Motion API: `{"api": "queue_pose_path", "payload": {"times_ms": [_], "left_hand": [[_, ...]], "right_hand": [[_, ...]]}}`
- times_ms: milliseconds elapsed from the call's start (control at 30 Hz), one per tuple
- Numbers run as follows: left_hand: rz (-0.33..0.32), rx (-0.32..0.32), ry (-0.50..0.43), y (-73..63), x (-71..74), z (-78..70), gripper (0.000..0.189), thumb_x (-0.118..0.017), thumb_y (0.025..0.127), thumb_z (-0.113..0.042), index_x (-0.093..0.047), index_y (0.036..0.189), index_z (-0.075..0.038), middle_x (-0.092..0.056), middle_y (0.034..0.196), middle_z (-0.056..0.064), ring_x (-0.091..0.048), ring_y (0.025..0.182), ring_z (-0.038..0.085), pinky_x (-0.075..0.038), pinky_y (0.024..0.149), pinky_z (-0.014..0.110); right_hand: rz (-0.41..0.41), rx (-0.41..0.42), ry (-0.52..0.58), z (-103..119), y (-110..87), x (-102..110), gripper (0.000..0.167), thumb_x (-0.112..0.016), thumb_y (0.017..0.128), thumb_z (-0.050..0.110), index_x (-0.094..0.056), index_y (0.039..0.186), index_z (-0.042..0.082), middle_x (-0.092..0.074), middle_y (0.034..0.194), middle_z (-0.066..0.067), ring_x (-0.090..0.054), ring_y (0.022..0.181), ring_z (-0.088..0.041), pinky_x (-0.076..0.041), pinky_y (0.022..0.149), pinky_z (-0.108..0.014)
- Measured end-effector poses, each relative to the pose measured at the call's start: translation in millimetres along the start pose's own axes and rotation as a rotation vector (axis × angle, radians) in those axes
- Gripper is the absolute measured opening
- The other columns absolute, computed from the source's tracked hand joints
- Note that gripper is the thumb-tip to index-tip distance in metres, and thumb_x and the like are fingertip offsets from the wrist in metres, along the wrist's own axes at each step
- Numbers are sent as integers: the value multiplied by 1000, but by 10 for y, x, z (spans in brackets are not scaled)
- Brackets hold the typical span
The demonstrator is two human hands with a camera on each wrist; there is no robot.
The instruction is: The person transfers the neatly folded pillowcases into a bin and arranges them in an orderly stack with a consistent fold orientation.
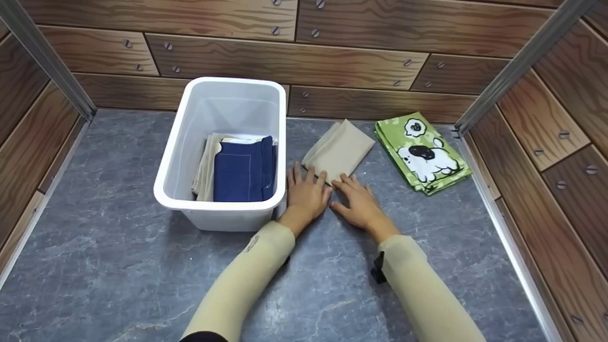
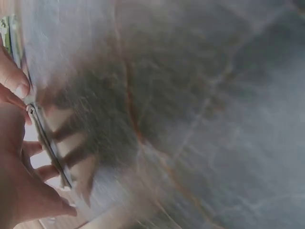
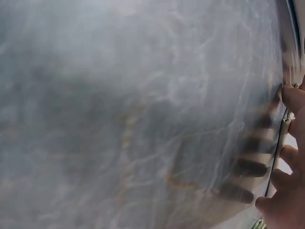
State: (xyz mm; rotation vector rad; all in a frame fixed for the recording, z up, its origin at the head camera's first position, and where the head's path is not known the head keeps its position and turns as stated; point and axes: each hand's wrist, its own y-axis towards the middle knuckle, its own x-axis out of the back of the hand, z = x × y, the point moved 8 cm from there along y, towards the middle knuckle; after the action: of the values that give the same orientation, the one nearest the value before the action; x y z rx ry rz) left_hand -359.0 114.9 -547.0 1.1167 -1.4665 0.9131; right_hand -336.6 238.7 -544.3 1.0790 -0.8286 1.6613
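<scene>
A folded beige cloth (image 1: pixel 339 149) lies flat on the grey marbled surface, one corner toward me. My left hand (image 1: pixel 306 192) is beside the white bin, its fairly straight fingers at the cloth's near left edge. On the other side, my right hand (image 1: pixel 358 204) has its fingertips at the near corner of the cloth. The two hands almost meet there. In the left wrist view, the cloth's thin folded edge (image 2: pixel 47 143) shows beyond the left hand (image 2: pixel 24 181). The right wrist view catches the right hand (image 3: pixel 286 186) at its border, fingers spread at the cloth's edge.
A white plastic bin (image 1: pixel 218 205) stands left of my hands, holding a folded navy cloth (image 1: pixel 237 173) and folded beige cloths (image 1: pixel 206 175). To the right lies a folded green cloth (image 1: pixel 403 156) with a cartoon dog. Wood-patterned walls (image 1: pixel 285 59) enclose the back and sides.
</scene>
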Motion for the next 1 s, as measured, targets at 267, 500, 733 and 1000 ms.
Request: {"api": "queue_pose_path", "payload": {"times_ms": [267, 500, 733, 1000], "left_hand": [[-8, -52, 27, -170, 25, -38, 58, -40, 102, -55, -44, 151, -26, -39, 156, 12, -15, 148, 49, -18, 120, 60], [-36, -150, 59, -368, 23, -107, 61, -43, 101, -55, -46, 150, -19, -43, 151, 17, -20, 149, 44, -21, 119, 59], [-12, -244, 67, -528, 81, -180, 64, -40, 101, -58, -48, 148, -16, -44, 148, 18, -28, 147, 39, -24, 120, 56], [1, -304, 71, -449, 113, -125, 60, -40, 103, -51, -38, 155, -20, -22, 165, 11, -22, 151, 33, -27, 119, 55]], "right_hand": [[-1, -4, 18, -20, -131, -48, 64, -62, 95, 46, -45, 150, 15, -29, 162, -14, -19, 149, -45, -15, 114, -72], [-25, 6, 19, -40, -230, -34, 58, -62, 96, 45, -51, 145, 15, -31, 161, -12, -22, 148, -44, -15, 116, -70], [-121, 21, -2, 3, -285, 63, 40, -61, 98, 32, -59, 132, 11, -44, 154, -14, -35, 144, -40, -23, 114, -69], [-128, 58, -25, 150, -195, 24, 53, -53, 101, 24, -43, 151, 9, -32, 160, -15, -29, 146, -41, -26, 114, -67]]}}
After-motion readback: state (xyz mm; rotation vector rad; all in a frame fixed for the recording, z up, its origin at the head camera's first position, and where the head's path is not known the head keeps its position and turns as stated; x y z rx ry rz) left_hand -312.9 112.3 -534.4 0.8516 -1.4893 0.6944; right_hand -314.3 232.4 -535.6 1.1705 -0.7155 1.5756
